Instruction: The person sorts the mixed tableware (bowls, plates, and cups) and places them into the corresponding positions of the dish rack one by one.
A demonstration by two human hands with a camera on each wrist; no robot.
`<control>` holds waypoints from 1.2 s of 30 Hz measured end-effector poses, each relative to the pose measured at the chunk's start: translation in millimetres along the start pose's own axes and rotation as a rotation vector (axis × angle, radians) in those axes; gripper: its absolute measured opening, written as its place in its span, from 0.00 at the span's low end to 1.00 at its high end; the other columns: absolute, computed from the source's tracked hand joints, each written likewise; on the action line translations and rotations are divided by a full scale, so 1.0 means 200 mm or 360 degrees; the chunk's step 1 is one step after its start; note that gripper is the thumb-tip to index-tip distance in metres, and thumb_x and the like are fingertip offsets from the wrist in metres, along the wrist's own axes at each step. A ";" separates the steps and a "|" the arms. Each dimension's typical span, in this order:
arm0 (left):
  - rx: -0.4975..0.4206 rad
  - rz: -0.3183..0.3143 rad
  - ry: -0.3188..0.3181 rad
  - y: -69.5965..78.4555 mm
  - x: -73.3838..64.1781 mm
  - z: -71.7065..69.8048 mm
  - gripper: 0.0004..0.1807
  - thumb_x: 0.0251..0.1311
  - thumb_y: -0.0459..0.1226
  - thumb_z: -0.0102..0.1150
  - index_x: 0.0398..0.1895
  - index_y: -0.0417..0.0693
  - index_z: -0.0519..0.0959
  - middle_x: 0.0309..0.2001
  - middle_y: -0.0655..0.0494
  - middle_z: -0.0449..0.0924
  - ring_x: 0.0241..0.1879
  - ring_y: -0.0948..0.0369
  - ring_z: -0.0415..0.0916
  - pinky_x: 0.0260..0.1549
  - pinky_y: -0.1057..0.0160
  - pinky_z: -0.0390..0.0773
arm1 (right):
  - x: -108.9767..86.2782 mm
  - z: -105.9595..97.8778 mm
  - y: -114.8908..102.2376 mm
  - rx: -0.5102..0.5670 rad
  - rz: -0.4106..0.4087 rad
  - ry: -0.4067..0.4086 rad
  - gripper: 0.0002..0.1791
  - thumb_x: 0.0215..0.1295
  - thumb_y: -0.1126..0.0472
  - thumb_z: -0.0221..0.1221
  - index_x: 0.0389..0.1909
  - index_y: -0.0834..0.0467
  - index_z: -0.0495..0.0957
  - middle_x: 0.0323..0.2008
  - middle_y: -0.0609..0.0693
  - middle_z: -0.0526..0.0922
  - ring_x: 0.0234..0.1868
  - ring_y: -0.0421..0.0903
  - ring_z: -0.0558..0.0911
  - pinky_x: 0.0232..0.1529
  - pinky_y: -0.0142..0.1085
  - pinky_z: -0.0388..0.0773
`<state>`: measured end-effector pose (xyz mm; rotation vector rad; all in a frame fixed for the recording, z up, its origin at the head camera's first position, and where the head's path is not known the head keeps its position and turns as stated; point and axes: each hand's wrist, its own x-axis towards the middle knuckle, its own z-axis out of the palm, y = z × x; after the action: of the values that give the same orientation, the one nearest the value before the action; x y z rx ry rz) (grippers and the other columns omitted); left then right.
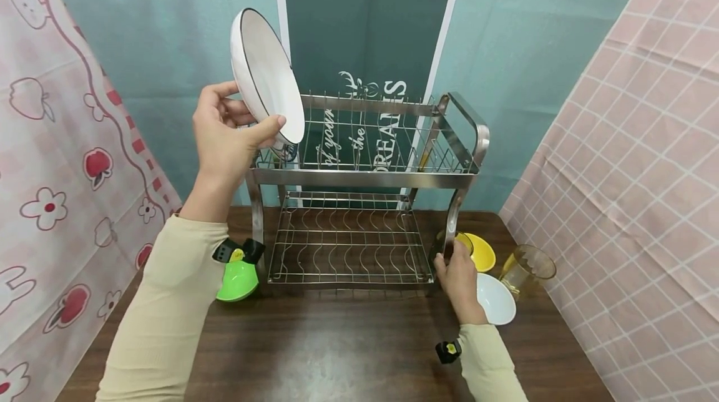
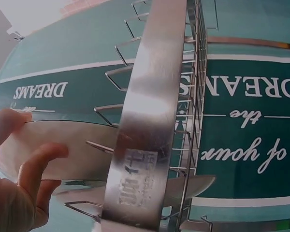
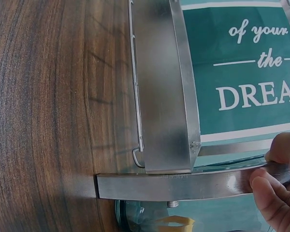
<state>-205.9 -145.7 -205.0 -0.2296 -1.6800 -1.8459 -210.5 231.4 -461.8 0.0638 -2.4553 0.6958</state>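
Note:
My left hand (image 1: 220,140) holds a white dish (image 1: 268,77) with a dark rim, tilted steeply, at the left end of the upper tier of a metal dish rack (image 1: 359,178). The thumb lies on the dish's inner face and the fingers are behind it. In the left wrist view, the dish (image 2: 87,150) is partly hidden by the rack's front bar (image 2: 150,96). Another pale dish (image 2: 188,187) shows among the wires below it. With curled fingers my right hand (image 1: 462,280) grips the rack's right front leg (image 3: 217,185), low down.
Right of the rack stand a yellow bowl (image 1: 482,253), a white bowl (image 1: 495,299) and an amber glass (image 1: 527,269). Another glass is partly hidden behind the right leg. A green bowl (image 1: 238,281) sits left, below my left forearm. Curtains enclose the wooden table (image 1: 337,352).

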 end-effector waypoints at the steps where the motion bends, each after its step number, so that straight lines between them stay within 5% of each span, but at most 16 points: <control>1: -0.0008 -0.0020 -0.0003 0.00 0.01 0.00 0.34 0.38 0.25 0.73 0.52 0.44 0.69 0.36 0.47 0.74 0.36 0.55 0.77 0.22 0.63 0.79 | 0.00 0.00 0.00 0.0000 0.0003 0.0005 0.18 0.52 0.69 0.62 0.42 0.70 0.68 0.33 0.65 0.72 0.31 0.65 0.75 0.31 0.56 0.71; 12: 0.0167 -0.0124 -0.0027 0.00 0.06 0.01 0.34 0.38 0.29 0.74 0.53 0.43 0.68 0.36 0.48 0.75 0.35 0.56 0.78 0.20 0.66 0.78 | 0.00 0.00 0.00 -0.0007 -0.0030 0.0015 0.18 0.53 0.69 0.61 0.42 0.71 0.68 0.33 0.65 0.73 0.31 0.64 0.75 0.32 0.56 0.71; 19: 0.0445 -0.0105 -0.0012 0.01 0.07 0.03 0.34 0.40 0.32 0.74 0.53 0.44 0.69 0.35 0.53 0.73 0.35 0.60 0.77 0.18 0.68 0.77 | 0.00 0.00 0.00 -0.0009 -0.0022 0.0001 0.17 0.53 0.69 0.61 0.42 0.71 0.68 0.34 0.65 0.73 0.32 0.64 0.75 0.32 0.56 0.71; 36: 0.0669 -0.0106 -0.0026 0.01 0.07 0.07 0.33 0.43 0.34 0.72 0.57 0.44 0.72 0.36 0.52 0.73 0.36 0.61 0.77 0.20 0.69 0.78 | -0.01 -0.01 -0.01 -0.0012 0.0035 -0.0033 0.19 0.54 0.67 0.62 0.44 0.71 0.68 0.35 0.65 0.73 0.34 0.64 0.75 0.35 0.55 0.72</control>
<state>-220.3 -137.0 -192.6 -0.0119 -2.0592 -1.4919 -208.4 231.2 -460.5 0.0417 -2.4813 0.6988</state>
